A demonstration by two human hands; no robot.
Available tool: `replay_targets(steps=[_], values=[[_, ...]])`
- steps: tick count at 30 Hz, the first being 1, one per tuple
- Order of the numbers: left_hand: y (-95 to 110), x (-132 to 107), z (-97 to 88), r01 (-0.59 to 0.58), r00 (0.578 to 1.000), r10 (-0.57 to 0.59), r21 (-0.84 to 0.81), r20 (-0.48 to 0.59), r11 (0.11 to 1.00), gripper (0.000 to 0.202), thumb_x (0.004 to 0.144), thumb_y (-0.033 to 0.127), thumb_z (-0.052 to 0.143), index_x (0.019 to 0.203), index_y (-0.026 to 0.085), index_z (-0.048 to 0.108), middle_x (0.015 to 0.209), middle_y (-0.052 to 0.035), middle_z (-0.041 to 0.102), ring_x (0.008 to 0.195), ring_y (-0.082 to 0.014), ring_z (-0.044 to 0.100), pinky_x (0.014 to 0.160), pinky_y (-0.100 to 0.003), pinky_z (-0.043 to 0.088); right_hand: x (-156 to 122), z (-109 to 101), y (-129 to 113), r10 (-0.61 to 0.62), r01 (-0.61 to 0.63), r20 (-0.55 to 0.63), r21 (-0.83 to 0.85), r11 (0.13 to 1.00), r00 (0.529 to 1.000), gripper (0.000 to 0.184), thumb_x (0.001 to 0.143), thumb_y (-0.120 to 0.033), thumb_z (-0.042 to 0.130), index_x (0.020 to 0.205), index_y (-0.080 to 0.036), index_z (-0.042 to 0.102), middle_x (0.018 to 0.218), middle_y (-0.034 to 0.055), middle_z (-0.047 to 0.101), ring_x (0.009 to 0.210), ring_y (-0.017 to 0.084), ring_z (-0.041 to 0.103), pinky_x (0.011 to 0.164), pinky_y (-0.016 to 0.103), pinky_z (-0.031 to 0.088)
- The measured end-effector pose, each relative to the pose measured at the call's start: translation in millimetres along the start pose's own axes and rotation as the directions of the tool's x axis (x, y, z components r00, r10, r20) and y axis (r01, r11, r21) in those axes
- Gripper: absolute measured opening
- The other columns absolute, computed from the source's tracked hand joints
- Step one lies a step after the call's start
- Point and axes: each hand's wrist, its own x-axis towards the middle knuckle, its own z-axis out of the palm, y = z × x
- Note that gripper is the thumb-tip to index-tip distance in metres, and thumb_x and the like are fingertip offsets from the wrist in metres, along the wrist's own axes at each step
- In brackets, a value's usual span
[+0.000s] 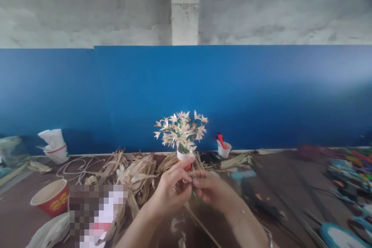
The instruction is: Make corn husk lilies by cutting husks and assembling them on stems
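Observation:
My left hand (pixel 176 184) and my right hand (pixel 210 189) meet at the middle of the table, fingertips pinched close together. Between them is something small and thin with a bit of green below the right fingers; its kind is too blurred and covered to make out. Just behind the hands stands a white and red cup (pixel 183 155), partly hidden by the left fingers. It holds a bunch of pale handmade flowers (pixel 183 130) with green stems. A thin straw-coloured stalk (pixel 203 226) lies below the hands.
Dried corn husks (pixel 136 172) are heaped left of the hands. Further left stand a red paper bowl (pixel 50 197) and a cup with white tissue (pixel 56 151). Behind right, a small white cup (pixel 224 149) holds a red-handled tool. Coloured wires and tools (pixel 351 170) crowd the right side.

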Motion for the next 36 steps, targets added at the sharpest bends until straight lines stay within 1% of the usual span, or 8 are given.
replay_targets(steps=[5, 10, 12, 18, 24, 28, 31, 36], values=[[-7.0, 2.8, 3.7, 0.049, 0.993, -0.037, 0.102, -0.111, 0.994, 0.015, 0.072, 0.008, 0.056, 0.076, 0.02, 0.065, 0.084, -0.0062, 0.072, 0.08, -0.0197, 0.066, 0.074, -0.029, 0.049, -4.1, 12.4, -11.8, -0.135, 0.053, -0.251, -0.31, 0.949, 0.958, 0.028, 0.066, -0.038, 0.074, 0.072, -0.015, 0.061, 0.052, -0.0028, 0.059, 0.043, 0.008, 0.052, 0.042, 0.018, 0.038], [-14.3, 4.4, 12.7, 0.175, 0.965, -0.145, 0.122, -0.218, 0.977, 0.015, 0.071, 0.011, 0.054, 0.074, 0.019, 0.066, 0.074, -0.0036, 0.07, 0.067, -0.0173, 0.065, 0.064, -0.027, 0.049, -13.8, 32.7, -19.6, -0.537, 0.119, -0.252, -0.819, 0.562, 0.805, 0.01, 0.075, -0.026, 0.06, 0.076, -0.018, 0.067, 0.068, 0.0019, 0.068, 0.063, 0.015, 0.061, 0.06, 0.025, 0.045], [-14.8, 5.1, 15.1, 0.263, 0.943, -0.253, 0.018, -0.218, 0.965, 0.014, 0.069, 0.011, 0.054, 0.074, 0.018, 0.066, 0.071, -0.0034, 0.07, 0.064, -0.0172, 0.065, 0.062, -0.027, 0.05, -14.8, 35.6, -18.8, -0.574, 0.121, -0.236, -0.849, 0.515, 0.784, 0.009, 0.074, -0.023, 0.057, 0.073, -0.018, 0.065, 0.067, 0.0015, 0.067, 0.063, 0.015, 0.06, 0.059, 0.024, 0.044], [-11.7, 6.3, 13.1, 0.376, 0.922, -0.382, -0.09, -0.064, 0.922, 0.014, 0.065, 0.013, 0.056, 0.07, 0.016, 0.068, 0.069, -0.0045, 0.069, 0.063, -0.0185, 0.064, 0.058, -0.026, 0.047, -9.2, 18.6, -15.7, -0.219, -0.005, -0.311, -0.585, 0.811, 0.925, 0.01, 0.071, -0.024, 0.055, 0.064, -0.017, 0.058, 0.049, -0.0047, 0.051, 0.043, 0.009, 0.045, 0.043, 0.02, 0.032], [-13.3, 5.6, 11.3, 0.346, 0.933, -0.339, 0.047, -0.122, 0.937, 0.016, 0.066, 0.013, 0.056, 0.069, 0.017, 0.071, 0.067, -0.0032, 0.068, 0.06, -0.0164, 0.06, 0.055, -0.024, 0.043, -9.3, 16.6, -16.4, -0.361, 0.052, -0.291, -0.711, 0.701, 0.886, 0.013, 0.074, -0.028, 0.058, 0.07, -0.016, 0.062, 0.06, -0.0006, 0.059, 0.054, 0.011, 0.051, 0.049, 0.021, 0.037], [-18.8, 7.3, 11.1, 0.524, 0.848, -0.53, -0.125, -0.018, 0.843, 0.01, 0.065, 0.017, 0.057, 0.066, 0.014, 0.067, 0.057, -0.0018, 0.063, 0.051, -0.0149, 0.056, 0.048, -0.024, 0.04, -10.0, 19.0, -15.9, -0.395, 0.064, -0.249, -0.773, 0.632, 0.884, 0.013, 0.075, -0.025, 0.057, 0.075, -0.016, 0.066, 0.069, 0.0022, 0.066, 0.062, 0.013, 0.056, 0.055, 0.022, 0.04], [-19.4, 8.6, 12.0, 0.579, 0.806, -0.589, -0.283, 0.058, 0.765, 0.01, 0.061, 0.015, 0.059, 0.07, 0.014, 0.062, 0.054, 0.0012, 0.059, 0.046, -0.0127, 0.052, 0.045, -0.023, 0.04, -8.9, 16.9, -14.7, -0.305, 0.011, -0.301, -0.696, 0.718, 0.904, 0.012, 0.072, -0.025, 0.057, 0.072, -0.015, 0.065, 0.062, 0.0004, 0.063, 0.054, 0.011, 0.053, 0.05, 0.021, 0.038], [-13.6, 8.7, 9.0, 0.498, 0.86, -0.508, -0.299, 0.048, 0.814, 0.014, 0.064, 0.014, 0.063, 0.077, 0.017, 0.057, 0.061, 0.0012, 0.061, 0.051, -0.0131, 0.055, 0.048, -0.023, 0.043, -3.8, 12.3, -12.1, -0.08, -0.058, -0.329, -0.391, 0.918, 0.941, 0.015, 0.069, -0.027, 0.056, 0.059, -0.016, 0.055, 0.044, -0.0049, 0.049, 0.037, 0.006, 0.041, 0.038, 0.019, 0.024]])
